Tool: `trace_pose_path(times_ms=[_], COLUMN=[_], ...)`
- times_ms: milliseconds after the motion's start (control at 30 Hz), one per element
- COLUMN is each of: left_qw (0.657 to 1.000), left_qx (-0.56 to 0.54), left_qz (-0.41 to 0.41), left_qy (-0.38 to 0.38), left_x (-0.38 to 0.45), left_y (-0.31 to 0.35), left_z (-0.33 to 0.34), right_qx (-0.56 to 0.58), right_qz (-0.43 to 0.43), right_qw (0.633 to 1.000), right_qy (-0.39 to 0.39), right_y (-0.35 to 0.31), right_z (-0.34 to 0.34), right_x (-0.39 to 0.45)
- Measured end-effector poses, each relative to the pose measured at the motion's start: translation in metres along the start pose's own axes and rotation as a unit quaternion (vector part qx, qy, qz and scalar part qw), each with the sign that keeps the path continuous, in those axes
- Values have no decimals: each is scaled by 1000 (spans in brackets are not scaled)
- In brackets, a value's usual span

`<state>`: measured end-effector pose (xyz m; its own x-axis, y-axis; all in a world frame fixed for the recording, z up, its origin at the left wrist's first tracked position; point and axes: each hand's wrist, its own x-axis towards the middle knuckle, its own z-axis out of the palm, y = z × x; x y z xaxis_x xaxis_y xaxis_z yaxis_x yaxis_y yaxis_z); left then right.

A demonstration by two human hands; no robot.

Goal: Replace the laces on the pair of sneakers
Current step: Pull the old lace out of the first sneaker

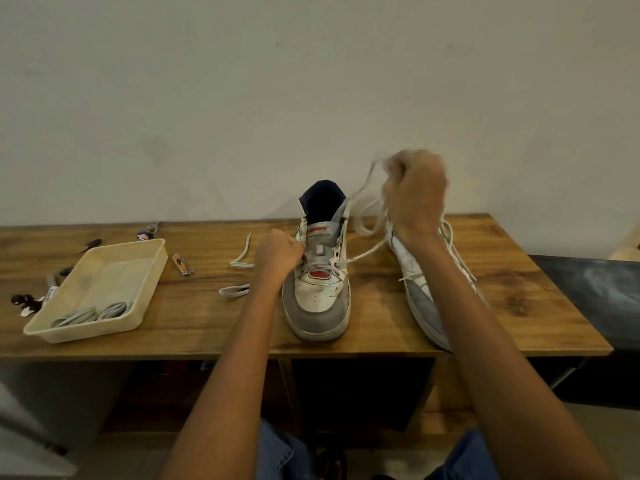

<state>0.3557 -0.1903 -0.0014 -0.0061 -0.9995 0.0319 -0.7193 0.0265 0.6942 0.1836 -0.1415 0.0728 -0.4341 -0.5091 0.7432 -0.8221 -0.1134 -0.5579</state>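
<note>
A grey and white sneaker (pixel 317 299) stands upright in the middle of the wooden table (pixel 194 327), toe towards me. My left hand (pixel 280 252) grips its left eyelet edge, fingers curled. My right hand (pixel 415 192) is raised above the table and grips a white lace (pixel 365 252) that runs taut from the sneaker's right eyelets up to the fist; the loose end is blurred. The second sneaker (pixel 420 299) lies to the right, partly hidden by my right forearm, with its own lace in it. Another part of the lace (pixel 239 261) trails on the table left of the sneaker.
A cream plastic tray (pixel 104 251) at the left holds coiled grey laces (pixel 91 315). Around it lie a nail clipper (pixel 181 265), a keychain figure (pixel 147 233), a marker and other small items. A wall stands behind the table; a dark surface adjoins at the right.
</note>
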Motion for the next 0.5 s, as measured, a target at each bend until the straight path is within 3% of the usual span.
trace_pose_path(times_ms=[67, 133, 267, 400, 500], left_qw=[1000, 1000, 999, 999, 996], left_qx=[3, 14, 27, 25, 11], left_qz=[2, 3, 18, 35, 68], left_qy=[1, 6, 9, 21, 52], left_x=[0, -1, -3, -4, -8], left_y=[1, 1, 1, -1, 3], left_z=[1, 2, 3, 4, 3], right_qx=[91, 121, 17, -104, -113], right_qz=[62, 91, 98, 94, 96], right_qw=[988, 982, 991, 942, 929], right_qy=[110, 113, -92, -306, -338], right_y=[2, 3, 10, 27, 26], right_z=[-24, -32, 1, 35, 37], right_x=[20, 31, -3, -41, -39])
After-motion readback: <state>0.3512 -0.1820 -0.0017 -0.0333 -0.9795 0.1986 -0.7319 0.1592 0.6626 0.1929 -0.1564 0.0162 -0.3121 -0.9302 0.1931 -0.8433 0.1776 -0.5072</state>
